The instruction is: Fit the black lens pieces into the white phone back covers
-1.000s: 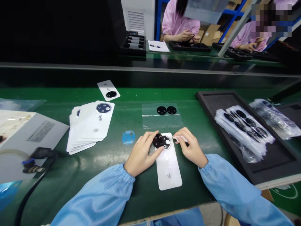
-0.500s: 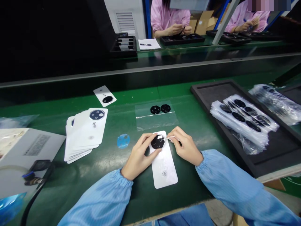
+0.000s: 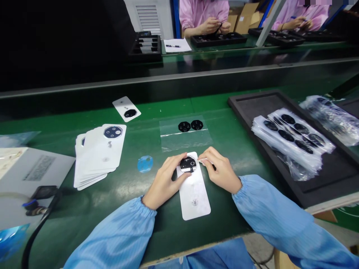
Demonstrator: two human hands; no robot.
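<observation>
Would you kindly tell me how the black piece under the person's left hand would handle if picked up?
The black piece under the left hand looks thin and flat, so it is probably light and awkward to grip. Its glossy face may be slippery and scratch easily. Its angular outline suggests it would not roll on the white card.

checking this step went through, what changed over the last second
The left hand has brought the black lens plate down onto the top end of the white card and is holding it there. The right hand stays pinched on the white tab. The card stack and clear bag stayed put.
</observation>
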